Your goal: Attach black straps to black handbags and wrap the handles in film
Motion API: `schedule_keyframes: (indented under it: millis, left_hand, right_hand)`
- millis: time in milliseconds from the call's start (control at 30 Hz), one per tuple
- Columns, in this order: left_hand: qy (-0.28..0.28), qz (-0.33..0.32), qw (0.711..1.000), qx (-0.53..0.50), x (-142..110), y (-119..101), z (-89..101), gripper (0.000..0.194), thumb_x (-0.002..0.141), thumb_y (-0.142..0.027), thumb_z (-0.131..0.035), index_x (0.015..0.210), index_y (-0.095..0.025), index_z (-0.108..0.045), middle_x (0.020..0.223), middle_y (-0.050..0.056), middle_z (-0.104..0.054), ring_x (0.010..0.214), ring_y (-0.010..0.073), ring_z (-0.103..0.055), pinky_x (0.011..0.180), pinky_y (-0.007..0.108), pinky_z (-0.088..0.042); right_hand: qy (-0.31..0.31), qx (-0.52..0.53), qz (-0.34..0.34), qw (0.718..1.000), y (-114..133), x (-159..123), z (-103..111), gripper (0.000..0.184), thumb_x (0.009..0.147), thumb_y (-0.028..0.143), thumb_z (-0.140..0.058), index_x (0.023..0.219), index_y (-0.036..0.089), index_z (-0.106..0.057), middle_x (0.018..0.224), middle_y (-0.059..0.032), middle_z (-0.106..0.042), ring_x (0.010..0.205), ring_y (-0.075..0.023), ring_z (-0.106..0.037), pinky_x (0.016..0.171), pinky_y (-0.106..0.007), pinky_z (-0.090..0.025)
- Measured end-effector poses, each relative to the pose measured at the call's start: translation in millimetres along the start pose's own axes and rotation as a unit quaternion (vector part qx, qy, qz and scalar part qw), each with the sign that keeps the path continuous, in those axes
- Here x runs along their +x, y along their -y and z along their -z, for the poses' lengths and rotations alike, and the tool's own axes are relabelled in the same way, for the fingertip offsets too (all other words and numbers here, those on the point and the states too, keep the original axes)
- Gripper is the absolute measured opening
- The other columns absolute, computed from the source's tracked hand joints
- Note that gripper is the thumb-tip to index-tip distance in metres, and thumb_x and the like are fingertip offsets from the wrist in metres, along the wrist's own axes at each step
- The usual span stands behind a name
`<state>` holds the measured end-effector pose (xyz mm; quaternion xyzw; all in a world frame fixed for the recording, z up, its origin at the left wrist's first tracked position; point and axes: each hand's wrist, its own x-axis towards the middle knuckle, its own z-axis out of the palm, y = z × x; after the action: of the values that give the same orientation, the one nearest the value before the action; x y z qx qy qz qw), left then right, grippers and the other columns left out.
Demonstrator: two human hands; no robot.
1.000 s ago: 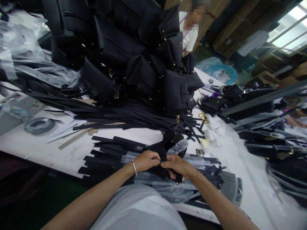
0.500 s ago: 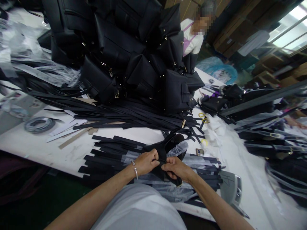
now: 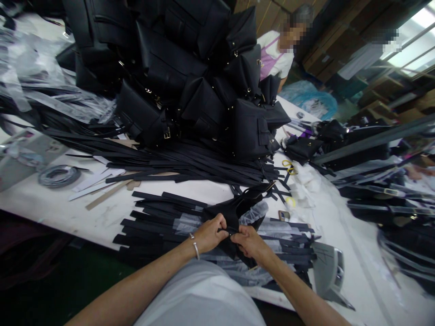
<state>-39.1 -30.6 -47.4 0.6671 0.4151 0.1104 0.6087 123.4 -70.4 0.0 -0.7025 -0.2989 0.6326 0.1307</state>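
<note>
A black handbag [image 3: 222, 209] lies at the table's near side, its opening facing right with clear plastic wrap [image 3: 254, 213] in it. My left hand [image 3: 212, 233] is closed, thumb and fingers pinching the bag's edge. Close beside it, my right hand [image 3: 249, 242] pinches the same edge, its fingers curled. A small shiny metal spot shows between the two hands. Under the bag, black straps [image 3: 146, 226] lie side by side, partly wrapped in clear plastic. The part of the bag beneath my fingers is hidden.
Black handbags [image 3: 204, 108] are piled at the back, with loose black straps [image 3: 190, 158] before them. A coil of grey cord [image 3: 58, 175] lies left. Yellow-handled scissors [image 3: 288, 165] and a grey device [image 3: 328, 269] are on the right. A co-worker [image 3: 277, 54] stands behind the table.
My hands have come closer together on the bag's edge. A strap with a buckle above the bag has dropped lower. The co-worker has shifted slightly.
</note>
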Motion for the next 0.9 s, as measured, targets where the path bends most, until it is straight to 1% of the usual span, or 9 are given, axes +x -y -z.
schedule_keyframes:
  millis: [167,333,433,533,600,667,767,833,900]
  left_hand:
    - [-0.006,0.005,1.0,-0.001,1,2,-3.0,0.013,0.074,-0.021,-0.052,0.085,-0.022,-0.045,0.069,-0.004,-0.053,0.063,0.0133,-0.051,0.055,0.023,-0.031]
    - [-0.018,0.018,1.0,0.014,4,-2,-5.7,0.013,0.074,-0.022,-0.054,0.084,-0.022,-0.046,0.071,-0.003,-0.054,0.065,0.014,-0.052,0.056,0.023,-0.032]
    - [-0.015,0.023,0.999,0.025,6,-2,-2.8,0.012,0.075,-0.022,-0.054,0.084,-0.022,-0.046,0.069,-0.003,-0.055,0.065,0.0142,-0.052,0.056,0.023,-0.032]
    - [-0.01,0.016,0.999,0.049,6,-2,10.0,0.014,0.075,-0.026,-0.055,0.087,-0.022,-0.048,0.068,-0.004,-0.054,0.064,0.0147,-0.052,0.056,0.024,-0.034]
    - [-0.026,-0.008,0.997,0.068,5,-6,22.2,0.019,0.075,-0.028,-0.056,0.092,-0.022,-0.049,0.074,-0.003,-0.056,0.068,0.0159,-0.053,0.06,0.026,-0.038]
    - [-0.056,-0.079,0.992,0.086,4,-14,33.9,0.029,0.074,-0.023,-0.056,0.102,-0.022,-0.05,0.095,0.002,-0.06,0.086,0.0188,-0.056,0.076,0.03,-0.043]
    - [-0.037,-0.218,0.969,0.106,3,-34,45.9,0.053,0.07,-0.013,-0.054,0.121,-0.024,-0.046,0.13,0.006,-0.05,0.121,0.0232,-0.043,0.102,0.036,-0.031]
    - [0.008,-0.245,0.963,0.111,4,-46,50.9,0.06,0.071,-0.013,-0.054,0.128,-0.026,-0.043,0.13,0.006,-0.051,0.121,0.024,-0.043,0.105,0.038,-0.029]
    - [0.025,-0.224,0.968,0.114,6,-52,55.4,0.056,0.073,-0.018,-0.057,0.127,-0.025,-0.044,0.117,0.005,-0.058,0.11,0.0236,-0.05,0.099,0.037,-0.034]
  right_hand:
    - [-0.063,-0.066,0.094,0.991,-11,7,-3,0.005,0.065,0.024,-0.054,0.065,0.019,-0.056,0.047,0.0063,-0.043,0.042,-0.0083,-0.037,0.041,-0.021,-0.024]
    - [-0.098,-0.158,0.147,0.971,-11,9,0,0.006,0.068,0.02,-0.054,0.068,0.019,-0.06,0.057,0.0034,-0.053,0.051,-0.0106,-0.047,0.046,-0.021,-0.032]
    - [-0.048,-0.185,0.11,0.975,-4,7,6,0.011,0.074,0.029,-0.057,0.073,0.018,-0.059,0.05,0.0049,-0.051,0.043,-0.0095,-0.046,0.042,-0.021,-0.031]
    - [0.063,-0.142,0.066,0.986,10,-2,16,0.037,0.079,0.054,-0.056,0.081,0.017,-0.057,0.044,0.0055,-0.052,0.036,-0.0102,-0.047,0.039,-0.02,-0.033]
    - [0.116,-0.085,0.09,0.985,23,-11,25,0.051,0.079,0.065,-0.049,0.081,0.015,-0.059,0.054,0.0002,-0.061,0.044,-0.0113,-0.055,0.045,-0.021,-0.039]
    - [0.137,-0.028,0.123,0.982,37,-21,33,0.057,0.081,0.066,-0.045,0.089,0.013,-0.063,0.073,-0.0061,-0.069,0.057,-0.0131,-0.063,0.053,-0.022,-0.044]
    - [0.149,0.015,0.155,0.977,52,-30,41,0.06,0.084,0.065,-0.043,0.11,0.015,-0.061,0.09,-0.0103,-0.07,0.07,-0.0162,-0.067,0.06,-0.025,-0.046]
    - [0.15,0.013,0.17,0.974,57,-32,45,0.061,0.084,0.065,-0.044,0.115,0.015,-0.059,0.09,-0.0105,-0.07,0.071,-0.0165,-0.066,0.061,-0.026,-0.046]
    - [0.142,0.017,0.182,0.973,59,-33,49,0.061,0.082,0.063,-0.049,0.12,0.015,-0.055,0.086,-0.0091,-0.07,0.065,-0.0153,-0.063,0.06,-0.026,-0.046]
